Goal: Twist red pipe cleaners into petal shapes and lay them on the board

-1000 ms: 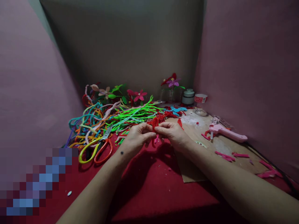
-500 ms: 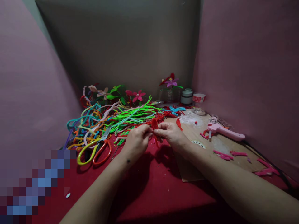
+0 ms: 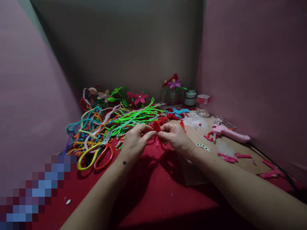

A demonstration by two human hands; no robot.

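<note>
Both my hands meet over a red cloth (image 3: 153,191) and pinch a small red pipe-cleaner loop (image 3: 156,126) between them. My left hand (image 3: 135,140) grips it from the left with fingers curled. My right hand (image 3: 174,136) grips it from the right, fingertips pressed together. The loop's red tail hangs down below the fingers. A heap of coloured pipe cleaners (image 3: 115,121) lies just beyond my left hand.
Scissors with yellow and orange handles (image 3: 96,153) lie left of my left hand. A pink glue gun (image 3: 229,133) rests on a brown board (image 3: 216,147) at the right, among pink scraps. Finished pipe-cleaner flowers (image 3: 139,97), jars (image 3: 191,97) and tape stand by the back wall.
My hands stay pinched on the red loop and have shifted slightly; the fingers have reworked their hold on it. The view has drifted a little.
</note>
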